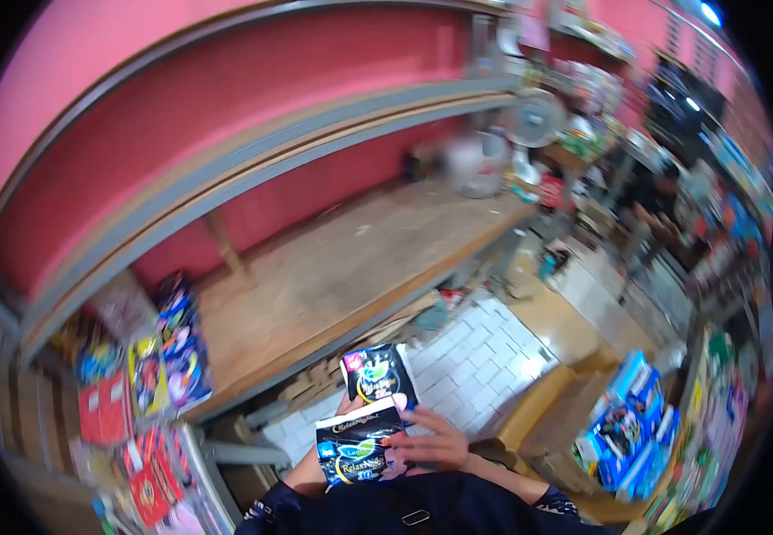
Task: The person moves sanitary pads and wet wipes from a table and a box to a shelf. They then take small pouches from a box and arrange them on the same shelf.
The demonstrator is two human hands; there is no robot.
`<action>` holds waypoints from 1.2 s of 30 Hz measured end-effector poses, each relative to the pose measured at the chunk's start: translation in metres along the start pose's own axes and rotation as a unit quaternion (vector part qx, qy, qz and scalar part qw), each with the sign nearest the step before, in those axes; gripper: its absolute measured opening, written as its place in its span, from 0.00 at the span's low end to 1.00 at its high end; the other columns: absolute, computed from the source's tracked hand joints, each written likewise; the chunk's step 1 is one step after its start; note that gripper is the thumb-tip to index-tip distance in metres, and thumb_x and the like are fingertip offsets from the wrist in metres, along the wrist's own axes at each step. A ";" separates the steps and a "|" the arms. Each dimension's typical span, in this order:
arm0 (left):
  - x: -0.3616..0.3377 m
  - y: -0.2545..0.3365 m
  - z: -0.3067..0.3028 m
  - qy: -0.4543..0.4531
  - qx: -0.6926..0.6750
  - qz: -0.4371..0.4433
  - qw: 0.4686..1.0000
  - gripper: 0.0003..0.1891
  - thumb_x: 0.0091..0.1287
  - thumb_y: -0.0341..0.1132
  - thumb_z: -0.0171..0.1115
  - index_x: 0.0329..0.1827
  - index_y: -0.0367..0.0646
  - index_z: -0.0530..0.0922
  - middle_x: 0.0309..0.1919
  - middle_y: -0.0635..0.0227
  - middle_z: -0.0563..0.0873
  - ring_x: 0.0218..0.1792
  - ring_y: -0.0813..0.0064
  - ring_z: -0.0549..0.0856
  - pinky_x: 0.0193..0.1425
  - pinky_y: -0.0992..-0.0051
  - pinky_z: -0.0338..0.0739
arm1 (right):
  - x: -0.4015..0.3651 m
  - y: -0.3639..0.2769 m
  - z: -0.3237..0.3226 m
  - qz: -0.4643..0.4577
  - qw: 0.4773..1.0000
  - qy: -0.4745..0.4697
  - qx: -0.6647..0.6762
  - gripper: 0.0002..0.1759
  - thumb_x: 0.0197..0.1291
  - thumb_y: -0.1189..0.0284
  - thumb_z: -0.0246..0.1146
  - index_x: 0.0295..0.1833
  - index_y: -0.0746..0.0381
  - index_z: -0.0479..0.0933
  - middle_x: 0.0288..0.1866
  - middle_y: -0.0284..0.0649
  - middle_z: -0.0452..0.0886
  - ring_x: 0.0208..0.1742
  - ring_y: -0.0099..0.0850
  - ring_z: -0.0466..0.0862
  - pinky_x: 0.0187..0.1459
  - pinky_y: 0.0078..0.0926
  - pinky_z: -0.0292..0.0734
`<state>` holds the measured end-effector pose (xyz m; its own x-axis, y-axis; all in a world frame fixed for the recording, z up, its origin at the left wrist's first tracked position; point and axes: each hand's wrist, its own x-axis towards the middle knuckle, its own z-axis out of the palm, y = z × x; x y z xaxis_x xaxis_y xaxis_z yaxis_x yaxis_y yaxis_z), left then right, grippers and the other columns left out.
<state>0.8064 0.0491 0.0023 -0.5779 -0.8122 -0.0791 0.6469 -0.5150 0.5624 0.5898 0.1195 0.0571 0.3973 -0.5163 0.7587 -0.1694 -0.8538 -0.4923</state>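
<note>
Two dark packs of sanitary pads with "Relax Night" lettering are close in front of my body. My left hand [349, 406] shows only in part, behind the top left corner of the near pack [358, 453], and grips it from behind. Just beyond, the far pack [378, 376] stands partly covered by the near one; what supports it is hidden. On the right, my right hand [440, 441] has its fingers stretched and apart, at the near pack's right side, with fingertips over its front.
Ahead is a wooden shelf [333, 259] with colourful packs [186, 357] at its left end. To the right, an open cardboard box [538, 428] holds blue packs [632, 428]. White tiles [467, 348] cover the floor. A person [654, 209] sits far right among goods.
</note>
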 end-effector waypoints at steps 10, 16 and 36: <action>-0.180 0.092 -0.091 0.171 0.048 0.292 0.940 0.40 0.69 0.49 0.63 0.78 0.52 0.52 0.69 0.55 0.71 0.66 0.58 0.75 0.65 0.54 0.76 | 0.089 0.058 0.201 0.386 0.809 -0.153 0.416 0.40 0.61 0.79 0.65 0.77 0.62 0.56 0.80 0.44 0.55 0.75 0.37 0.64 0.68 0.34 0.67; -0.238 0.083 -0.104 0.263 -0.051 0.409 0.872 0.42 0.68 0.58 0.58 0.80 0.53 0.49 0.73 0.54 0.64 0.71 0.53 0.68 0.70 0.48 0.69 | 0.125 0.067 0.292 0.352 0.766 -0.212 0.495 0.32 0.59 0.81 0.66 0.70 0.66 0.66 0.66 0.43 0.75 0.68 0.31 0.72 0.65 0.30 0.70; -0.237 0.097 -0.126 0.345 -0.272 0.577 0.688 0.41 0.68 0.72 0.40 0.74 0.50 0.64 0.65 0.49 0.74 0.67 0.40 0.70 0.69 0.39 0.65 | 0.406 0.375 0.526 0.401 0.819 -0.177 0.370 0.16 0.62 0.73 0.66 0.55 0.61 0.78 0.41 0.34 0.83 0.36 0.22 0.80 0.34 0.22 0.76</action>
<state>1.0689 0.1573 -0.0278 0.7302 -0.6055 -0.3165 0.6755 0.7091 0.2020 1.1622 -0.3749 -0.0436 0.6850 -0.7273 -0.0425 0.0360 0.0920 -0.9951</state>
